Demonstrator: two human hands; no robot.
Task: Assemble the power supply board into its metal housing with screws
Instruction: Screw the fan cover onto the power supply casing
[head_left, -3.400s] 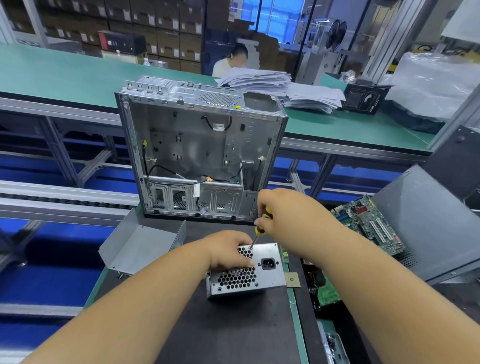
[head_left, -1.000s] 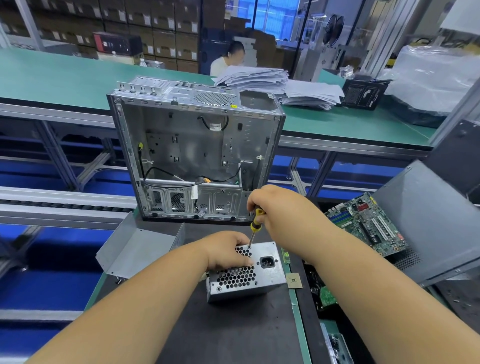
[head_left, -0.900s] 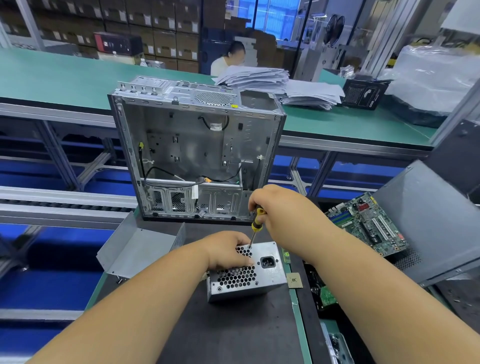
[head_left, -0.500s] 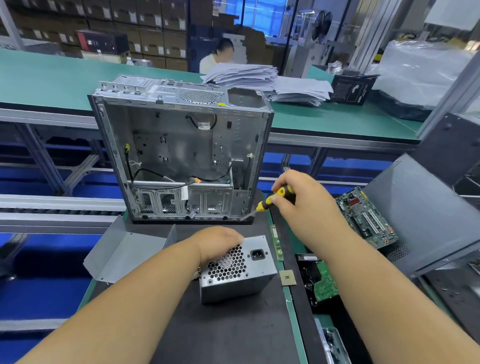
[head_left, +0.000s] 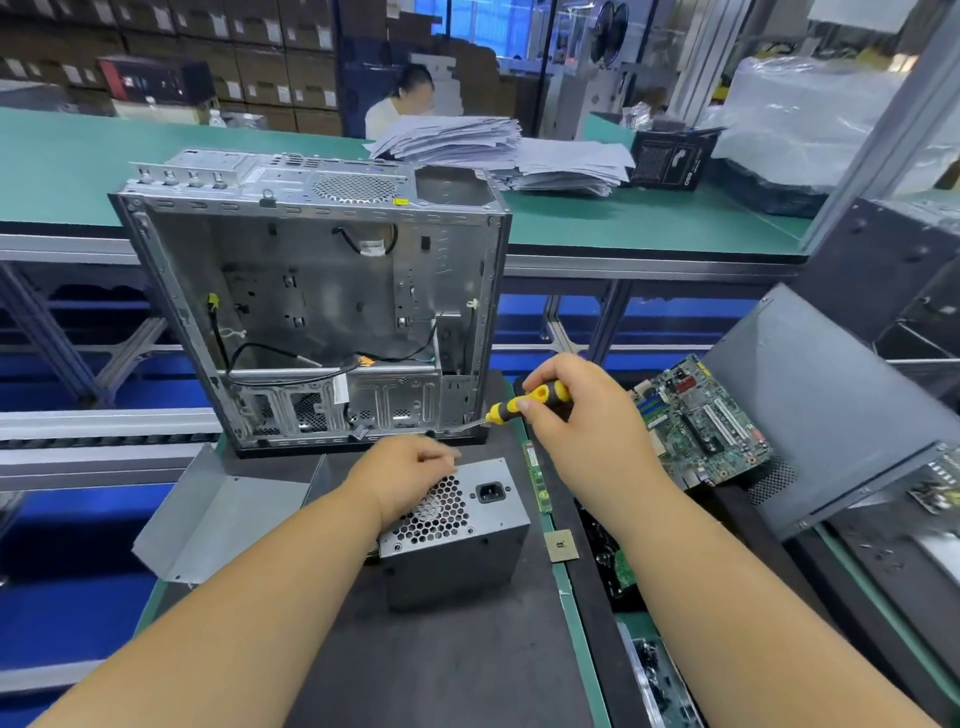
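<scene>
Now the power supply (head_left: 457, 530), a boxy grey sheet-metal unit with a honeycomb-perforated face and a black socket, is seen lying on the dark matte mat of the bench (head_left: 441, 675), just in front of the open computer case (head_left: 311, 312). The left hand (head_left: 410, 473) is laid on its perforated top, its grip loosely curled over the far edge. A screwdriver (head_left: 524, 402) with a yellow-and-black ribbed handle is pinched in the right hand (head_left: 576, 410), its thin steel shaft pointed at the case's lower right corner. The case is stood upright, bare stamped metal, with black cables looped inside. A green circuit board (head_left: 701, 421) is propped to the right on a slanted grey panel (head_left: 831, 395). A bent metal sheet (head_left: 208, 514) lies to the left.
</scene>
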